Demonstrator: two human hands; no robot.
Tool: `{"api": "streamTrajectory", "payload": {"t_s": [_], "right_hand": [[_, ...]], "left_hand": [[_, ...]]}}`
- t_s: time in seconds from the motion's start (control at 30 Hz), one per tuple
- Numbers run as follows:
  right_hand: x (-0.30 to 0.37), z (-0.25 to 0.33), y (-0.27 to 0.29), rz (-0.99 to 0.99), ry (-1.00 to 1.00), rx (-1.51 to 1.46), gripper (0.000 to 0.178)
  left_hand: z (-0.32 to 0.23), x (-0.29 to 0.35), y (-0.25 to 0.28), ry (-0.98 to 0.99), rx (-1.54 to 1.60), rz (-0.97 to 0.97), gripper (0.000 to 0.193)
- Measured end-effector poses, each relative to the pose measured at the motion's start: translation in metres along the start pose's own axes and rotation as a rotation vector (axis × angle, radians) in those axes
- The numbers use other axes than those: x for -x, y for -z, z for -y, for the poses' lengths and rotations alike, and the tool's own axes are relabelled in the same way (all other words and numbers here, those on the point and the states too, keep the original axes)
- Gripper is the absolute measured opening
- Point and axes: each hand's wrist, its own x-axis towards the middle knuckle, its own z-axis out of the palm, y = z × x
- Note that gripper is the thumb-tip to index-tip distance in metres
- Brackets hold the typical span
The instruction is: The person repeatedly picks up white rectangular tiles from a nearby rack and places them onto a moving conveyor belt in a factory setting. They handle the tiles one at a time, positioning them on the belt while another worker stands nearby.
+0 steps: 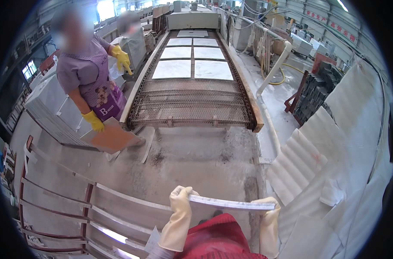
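Between my two gloved hands is a white marble tile (231, 203), seen almost edge-on in front of my red apron (216, 237). My left hand (181, 206), in a cream rubber glove, is closed round the tile's left end. In a matching glove, my right hand (267, 211) grips the other end. The tile is close to level, its right end slightly lower. Ahead, several white square tiles (172, 69) lie in two columns on a mesh conveyor (179, 103), apart from my hands.
At the left, a co-worker (86, 73) in yellow gloves holds an orange-brown board or tile (112, 137) low beside the conveyor. A slatted metal rack (88, 203) stands at lower left. White foam sheets (298, 164) and dark stacked pieces (315, 93) are on the right, near a white pipe (274, 69).
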Motion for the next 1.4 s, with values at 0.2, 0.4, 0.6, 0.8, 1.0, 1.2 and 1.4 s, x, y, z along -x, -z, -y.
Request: {"api": "streamTrajectory", "payload": {"t_s": [0.2,0.4,0.6,0.8,1.0,1.2,1.4], "right_hand": [[-0.124,0.022,-0.059,0.157,0.021,0.002,0.005],[-0.26,0.032,-0.12,0.267,0.013,0.011,0.008],[-0.387,0.028,-0.169,0.287,-0.173,0.143,0.011],[-0.458,0.038,-0.216,0.147,-0.371,0.259,0.034],[-0.524,0.009,-0.237,0.039,-0.416,0.376,0.043],[-0.557,-0.018,-0.255,-0.003,-0.416,0.39,0.027],[-0.571,-0.019,-0.293,-0.094,-0.552,0.332,0.048]], "left_hand": [[-0.023,-0.078,-0.059,-0.182,0.091,-0.095,0.022],[-0.063,-0.173,-0.13,-0.201,-0.048,-0.255,0.031],[-0.081,-0.256,-0.19,-0.164,-0.082,-0.388,0.035],[-0.098,-0.331,-0.228,-0.017,-0.24,-0.43,0.039],[-0.11,-0.408,-0.246,0.029,-0.681,-0.308,0.048],[-0.125,-0.459,-0.264,0.253,-0.727,-0.171,0.054],[-0.114,-0.487,-0.261,0.358,-0.593,-0.192,0.05]]}}
